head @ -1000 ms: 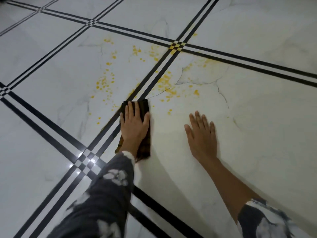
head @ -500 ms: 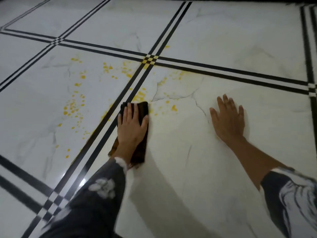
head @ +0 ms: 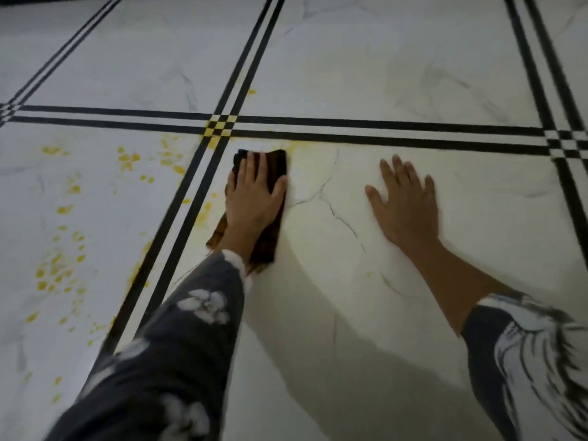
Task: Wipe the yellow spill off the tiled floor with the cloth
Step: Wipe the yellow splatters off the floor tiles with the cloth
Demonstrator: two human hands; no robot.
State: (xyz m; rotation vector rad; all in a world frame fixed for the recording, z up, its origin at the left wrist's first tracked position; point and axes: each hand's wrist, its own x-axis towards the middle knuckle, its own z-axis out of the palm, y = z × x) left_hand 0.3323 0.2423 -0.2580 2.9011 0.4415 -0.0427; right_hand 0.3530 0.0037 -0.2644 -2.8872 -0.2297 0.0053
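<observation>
My left hand [head: 254, 198] lies flat on a dark brown cloth [head: 273, 168] and presses it onto the white marble tile, just right of a double black stripe. The cloth's far edge reaches almost to the stripe crossing stained yellow [head: 219, 128]. Yellow spill drops [head: 60, 268] are scattered over the tile to the left of the stripe, with more drops [head: 127, 159] farther up. A faint yellow smear [head: 302, 146] runs beside the cloth's far corner. My right hand [head: 405, 202] rests palm down on the bare tile to the right, fingers spread, holding nothing.
The floor is white veined marble divided by double black stripes [head: 381, 132]. A second stripe crossing [head: 564, 143] lies at the far right. Dark crack-like veins [head: 337, 214] run across the tile between my hands. My patterned sleeves fill the bottom of the view.
My left hand has pushed the cloth forward along the stripe toward the yellow crossing, over drops that no longer show. My right hand has shifted forward too. The view has swung right.
</observation>
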